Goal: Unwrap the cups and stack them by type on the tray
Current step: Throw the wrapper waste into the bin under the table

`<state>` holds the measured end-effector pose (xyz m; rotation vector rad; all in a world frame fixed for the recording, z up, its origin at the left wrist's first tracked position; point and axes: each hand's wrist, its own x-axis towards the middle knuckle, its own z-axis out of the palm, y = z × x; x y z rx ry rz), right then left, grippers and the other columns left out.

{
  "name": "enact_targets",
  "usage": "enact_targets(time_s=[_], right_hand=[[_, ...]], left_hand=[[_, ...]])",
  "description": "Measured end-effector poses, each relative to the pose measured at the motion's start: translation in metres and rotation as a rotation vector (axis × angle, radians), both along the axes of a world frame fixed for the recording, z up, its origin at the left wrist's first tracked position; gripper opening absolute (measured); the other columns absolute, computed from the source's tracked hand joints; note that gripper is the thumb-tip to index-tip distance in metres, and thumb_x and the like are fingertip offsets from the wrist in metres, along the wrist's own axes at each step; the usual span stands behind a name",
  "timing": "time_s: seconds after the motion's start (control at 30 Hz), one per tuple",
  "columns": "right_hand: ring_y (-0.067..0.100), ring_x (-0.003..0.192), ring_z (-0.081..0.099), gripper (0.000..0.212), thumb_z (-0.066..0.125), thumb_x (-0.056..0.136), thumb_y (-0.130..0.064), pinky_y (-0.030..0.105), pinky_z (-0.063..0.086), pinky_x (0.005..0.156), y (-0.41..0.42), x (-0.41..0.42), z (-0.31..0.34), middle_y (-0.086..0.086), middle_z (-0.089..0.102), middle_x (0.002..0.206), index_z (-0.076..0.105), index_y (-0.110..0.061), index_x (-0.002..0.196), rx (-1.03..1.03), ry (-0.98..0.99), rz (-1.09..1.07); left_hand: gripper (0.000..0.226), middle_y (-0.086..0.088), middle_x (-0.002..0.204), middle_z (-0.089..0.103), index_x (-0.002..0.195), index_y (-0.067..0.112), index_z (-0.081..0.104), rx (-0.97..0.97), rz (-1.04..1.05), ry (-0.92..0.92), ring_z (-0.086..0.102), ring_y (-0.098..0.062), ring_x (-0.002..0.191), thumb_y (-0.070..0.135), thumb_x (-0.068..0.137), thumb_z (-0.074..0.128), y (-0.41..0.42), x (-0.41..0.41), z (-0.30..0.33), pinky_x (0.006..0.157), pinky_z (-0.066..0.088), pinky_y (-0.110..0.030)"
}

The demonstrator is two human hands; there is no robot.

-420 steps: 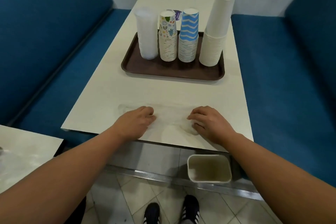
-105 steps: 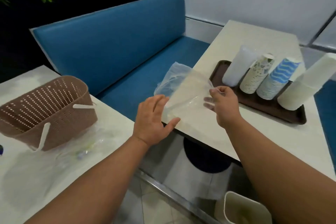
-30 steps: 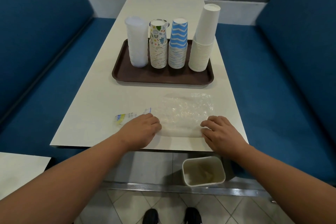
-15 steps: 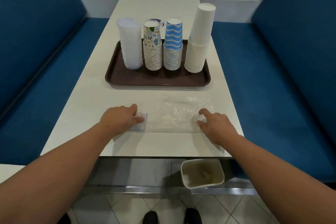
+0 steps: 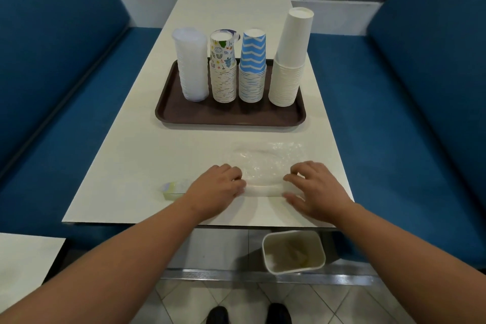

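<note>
On the brown tray (image 5: 228, 117) toward the far half of the table (image 5: 136, 155), four upside-down stacks stand in a row: clear plastic cups (image 5: 191, 66) at the tray's left end, doodle-print cups (image 5: 223, 68), blue zigzag cups (image 5: 253, 66), then plain white cups (image 5: 289, 60) at its right end. Near the table's front edge lies a clear plastic wrapper (image 5: 265, 166) (flattened, crinkled). The left hand (image 5: 218, 189) and right hand (image 5: 315, 187) each pinch its near folded edge with curled fingers. A small yellowish label (image 5: 175, 188) lies just left of the left hand.
</note>
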<state>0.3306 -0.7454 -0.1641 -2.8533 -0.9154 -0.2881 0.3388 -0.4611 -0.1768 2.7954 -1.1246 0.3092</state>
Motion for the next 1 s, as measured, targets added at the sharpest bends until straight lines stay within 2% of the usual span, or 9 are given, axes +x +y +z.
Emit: enact_targets(time_s=[0.07, 0.17, 0.3, 0.47, 0.6, 0.7, 0.77, 0.9, 1.0], right_hand=[[0.024, 0.084, 0.063, 0.033, 0.075, 0.083, -0.040, 0.037, 0.055, 0.076, -0.007, -0.002, 0.000, 0.004, 0.064, 0.108, 0.073, -0.016, 0.105, -0.013, 0.101, 0.027], [0.028, 0.075, 0.063, 0.016, 0.066, 0.088, -0.022, 0.041, 0.057, 0.067, -0.012, -0.001, -0.002, 0.007, 0.066, 0.103, 0.074, -0.012, 0.096, 0.044, 0.130, 0.005], [0.028, 0.099, 0.055, 0.027, 0.046, 0.104, -0.027, 0.042, 0.047, 0.091, 0.001, 0.011, 0.011, 0.007, 0.065, 0.109, 0.064, -0.018, 0.121, 0.157, 0.342, -0.250], [0.028, 0.111, 0.051, 0.051, 0.048, 0.099, -0.037, 0.040, 0.033, 0.101, 0.016, 0.029, 0.012, 0.012, 0.061, 0.117, 0.030, -0.025, 0.146, 0.101, 0.493, -0.586], [0.028, 0.113, 0.050, 0.053, 0.055, 0.095, -0.035, 0.043, 0.033, 0.099, 0.015, 0.026, 0.007, 0.005, 0.056, 0.121, 0.039, -0.026, 0.145, 0.031, 0.307, -0.548], [0.032, 0.100, 0.054, 0.034, 0.076, 0.082, -0.017, 0.046, 0.044, 0.087, 0.011, 0.022, -0.002, 0.007, 0.062, 0.109, 0.068, -0.018, 0.115, 0.060, 0.036, -0.355], [0.032, 0.091, 0.059, 0.016, 0.076, 0.080, -0.011, 0.045, 0.050, 0.079, 0.006, 0.020, -0.008, 0.006, 0.065, 0.098, 0.074, -0.013, 0.097, 0.061, -0.021, -0.154], [0.022, 0.097, 0.060, 0.027, 0.069, 0.089, -0.032, 0.033, 0.052, 0.085, -0.016, 0.016, -0.002, 0.001, 0.065, 0.112, 0.073, -0.013, 0.109, 0.123, 0.226, -0.079], [0.023, 0.095, 0.060, 0.016, 0.072, 0.090, -0.022, 0.027, 0.049, 0.082, -0.023, 0.016, 0.000, 0.002, 0.065, 0.109, 0.073, -0.012, 0.102, 0.126, 0.237, -0.054]], left_hand=[[0.006, -0.001, 0.087, 0.065, 0.088, 0.016, 0.072, 0.014, 0.001, 0.046, 0.059, -0.024, 0.074, 0.016, 0.083, 0.068, 0.005, 0.002, -0.001, 0.063, 0.052, -0.035], [0.018, 0.002, 0.099, 0.068, 0.106, 0.021, 0.068, -0.015, 0.098, 0.231, 0.058, -0.024, 0.091, 0.023, 0.096, 0.053, 0.002, 0.005, 0.013, 0.081, 0.048, -0.034], [0.028, -0.002, 0.110, 0.067, 0.124, 0.029, 0.056, -0.119, 0.430, 0.619, 0.058, -0.023, 0.097, 0.039, 0.101, 0.044, -0.006, 0.026, 0.034, 0.086, 0.046, -0.034], [0.043, -0.005, 0.112, 0.064, 0.120, 0.021, 0.052, 0.224, 0.554, 0.441, 0.059, -0.027, 0.101, 0.055, 0.095, 0.045, 0.004, 0.049, 0.035, 0.081, 0.041, -0.035], [0.046, -0.007, 0.093, 0.066, 0.097, 0.013, 0.069, -0.037, 0.278, -0.122, 0.061, -0.030, 0.081, 0.050, 0.088, 0.045, 0.009, 0.039, 0.031, 0.073, 0.043, -0.037], [0.043, -0.005, 0.100, 0.067, 0.103, 0.012, 0.071, -0.008, -0.050, -0.050, 0.062, -0.026, 0.085, 0.044, 0.084, 0.051, -0.012, 0.021, 0.016, 0.074, 0.051, -0.034], [0.040, -0.004, 0.100, 0.067, 0.105, 0.012, 0.071, 0.061, -0.082, 0.085, 0.063, -0.026, 0.083, 0.040, 0.085, 0.049, -0.021, 0.017, 0.010, 0.071, 0.056, -0.035], [0.030, -0.003, 0.098, 0.064, 0.098, 0.013, 0.071, 0.043, -0.021, 0.156, 0.062, -0.023, 0.079, 0.032, 0.085, 0.052, -0.019, 0.019, 0.014, 0.068, 0.056, -0.030], [0.021, -0.004, 0.101, 0.062, 0.102, 0.013, 0.069, 0.068, -0.047, 0.161, 0.061, -0.024, 0.088, 0.024, 0.089, 0.056, -0.018, 0.018, 0.016, 0.074, 0.052, -0.032]])
